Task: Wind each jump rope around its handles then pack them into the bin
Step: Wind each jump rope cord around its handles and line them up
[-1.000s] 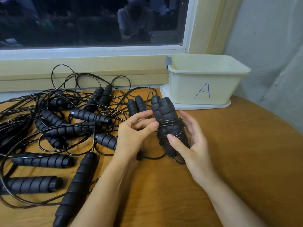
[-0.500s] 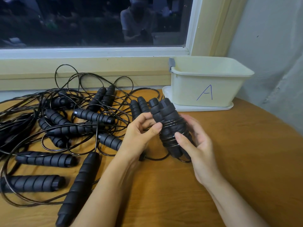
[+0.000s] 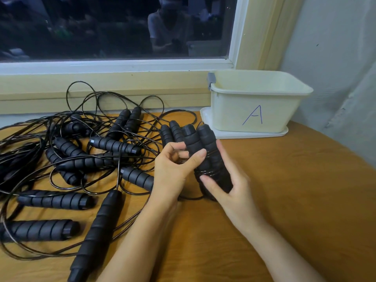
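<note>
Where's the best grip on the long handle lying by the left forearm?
Probably mid-shaft on the long handle, coming from above with fingers across it: it lies flat on the table, its ridged middle is bare, while cords crowd its far end.

Before me is a brown wooden table [image 3: 295, 200]. Behind it I see a dark window [image 3: 101, 27] over a yellowish sill [image 3: 101, 92], and a pale wall [image 3: 335, 47] at my right.

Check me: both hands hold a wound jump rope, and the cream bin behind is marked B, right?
Not B: the head view shows the bin marked A. The left hand and right hand do hold the wound jump rope.
</note>
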The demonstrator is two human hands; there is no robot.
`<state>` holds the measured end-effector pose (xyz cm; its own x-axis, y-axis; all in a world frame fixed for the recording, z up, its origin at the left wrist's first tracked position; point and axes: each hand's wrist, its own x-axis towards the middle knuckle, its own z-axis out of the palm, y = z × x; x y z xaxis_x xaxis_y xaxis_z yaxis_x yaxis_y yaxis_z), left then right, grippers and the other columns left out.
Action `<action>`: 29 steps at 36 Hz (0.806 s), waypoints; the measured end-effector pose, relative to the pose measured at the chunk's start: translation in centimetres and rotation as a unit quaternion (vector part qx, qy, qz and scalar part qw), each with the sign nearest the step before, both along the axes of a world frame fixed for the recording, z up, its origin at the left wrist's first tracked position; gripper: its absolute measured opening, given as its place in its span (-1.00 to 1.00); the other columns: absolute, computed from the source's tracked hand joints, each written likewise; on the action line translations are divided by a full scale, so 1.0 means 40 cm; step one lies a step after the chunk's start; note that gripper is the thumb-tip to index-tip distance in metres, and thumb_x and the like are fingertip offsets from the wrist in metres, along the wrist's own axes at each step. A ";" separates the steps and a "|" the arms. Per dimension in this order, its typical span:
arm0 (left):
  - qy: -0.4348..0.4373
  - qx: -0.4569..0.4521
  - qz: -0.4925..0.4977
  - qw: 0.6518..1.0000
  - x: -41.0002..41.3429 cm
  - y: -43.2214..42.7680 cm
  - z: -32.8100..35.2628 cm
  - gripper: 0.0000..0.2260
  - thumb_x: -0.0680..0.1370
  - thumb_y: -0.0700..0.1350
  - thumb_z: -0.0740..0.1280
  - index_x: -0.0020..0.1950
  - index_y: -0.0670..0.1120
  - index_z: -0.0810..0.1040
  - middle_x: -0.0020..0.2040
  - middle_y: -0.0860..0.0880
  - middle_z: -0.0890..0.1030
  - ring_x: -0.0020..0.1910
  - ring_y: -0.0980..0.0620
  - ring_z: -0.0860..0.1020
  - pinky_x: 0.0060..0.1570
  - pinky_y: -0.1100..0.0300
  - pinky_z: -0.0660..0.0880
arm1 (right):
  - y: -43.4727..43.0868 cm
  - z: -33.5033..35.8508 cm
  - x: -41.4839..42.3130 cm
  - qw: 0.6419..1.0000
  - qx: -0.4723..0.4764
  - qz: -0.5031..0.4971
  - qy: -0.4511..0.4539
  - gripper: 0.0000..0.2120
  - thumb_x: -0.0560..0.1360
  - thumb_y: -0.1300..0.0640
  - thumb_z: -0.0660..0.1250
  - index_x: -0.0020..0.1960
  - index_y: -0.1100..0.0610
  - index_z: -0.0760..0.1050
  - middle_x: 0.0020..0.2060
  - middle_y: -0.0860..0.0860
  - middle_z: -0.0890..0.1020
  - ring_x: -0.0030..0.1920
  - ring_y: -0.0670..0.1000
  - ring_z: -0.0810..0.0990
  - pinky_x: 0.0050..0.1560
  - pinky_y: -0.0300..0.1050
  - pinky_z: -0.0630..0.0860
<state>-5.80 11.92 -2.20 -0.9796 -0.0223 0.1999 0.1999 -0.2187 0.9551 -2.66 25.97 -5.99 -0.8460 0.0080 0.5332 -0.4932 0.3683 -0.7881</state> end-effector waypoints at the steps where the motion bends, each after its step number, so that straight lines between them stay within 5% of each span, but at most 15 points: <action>1: -0.002 -0.003 0.005 1.000 0.000 0.001 -0.002 -0.63 0.28 -0.08 0.52 0.01 -0.15 0.53 -0.30 0.01 0.60 -0.23 0.12 0.64 -0.19 0.30 0.55 | 0.000 -0.001 0.000 1.000 0.023 -0.011 0.000 -0.26 0.47 -0.11 0.39 0.57 -0.05 0.18 0.42 -0.08 0.44 0.40 -0.14 0.42 0.29 -0.35 0.38; 4: -0.012 -0.015 0.017 1.000 0.000 0.005 -0.007 -0.67 0.32 -0.14 0.55 -0.01 -0.13 0.53 -0.35 0.07 0.61 -0.24 0.12 0.64 -0.19 0.30 0.55 | 0.000 -0.002 -0.001 0.991 0.102 -0.083 0.023 -0.16 0.38 -0.24 0.39 0.57 -0.04 0.19 0.46 -0.04 0.32 0.40 -0.25 0.32 0.20 -0.49 0.35; 9: -0.031 -0.017 0.034 0.999 0.002 0.017 -0.015 -0.67 0.34 -0.20 0.57 0.02 -0.16 0.55 -0.36 0.11 0.62 -0.25 0.10 0.63 -0.22 0.28 0.54 | -0.006 -0.003 -0.002 0.962 0.199 -0.175 0.072 -0.14 0.34 -0.27 0.36 0.53 0.05 0.22 0.35 0.00 0.44 0.26 0.04 0.53 -0.10 -0.03 0.64; 18: -0.064 0.011 0.015 0.998 0.019 0.039 -0.011 -0.64 0.36 -0.26 0.56 0.07 -0.27 0.53 -0.41 0.10 0.60 -0.36 0.15 0.61 -0.38 0.30 0.51 | -0.028 0.002 0.002 0.924 0.270 -0.261 0.068 0.08 0.14 -0.12 0.66 0.49 0.20 0.25 0.27 0.09 0.53 0.17 0.09 0.56 -0.29 -0.11 0.59; 25: -0.037 0.017 -0.040 0.998 0.027 0.035 0.000 -0.78 0.40 -0.36 0.48 -0.05 -0.12 0.57 -0.34 0.09 0.66 -0.28 0.19 0.65 -0.26 0.37 0.53 | -0.011 0.002 0.002 0.958 0.156 -0.230 0.062 -0.09 0.21 0.04 0.67 0.45 0.05 0.31 0.24 0.01 0.61 0.18 -0.04 0.53 -0.04 -0.42 0.33; 29: -0.029 0.015 -0.076 0.997 0.023 0.022 0.006 -0.72 0.35 -0.21 0.48 0.05 -0.12 0.61 -0.22 0.05 0.70 -0.15 0.15 0.66 -0.10 0.34 0.54 | -0.001 -0.001 0.003 0.984 0.057 -0.170 0.011 -0.16 0.27 -0.08 0.58 0.47 -0.05 0.33 0.21 -0.08 0.62 0.17 -0.04 0.61 0.03 -0.29 0.50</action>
<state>-4.86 12.81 -1.94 -0.9820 0.1221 0.1439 0.1066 -0.2703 0.9569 -2.55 25.92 -6.04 -0.7926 0.2273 0.5658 -0.3436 0.6002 -0.7223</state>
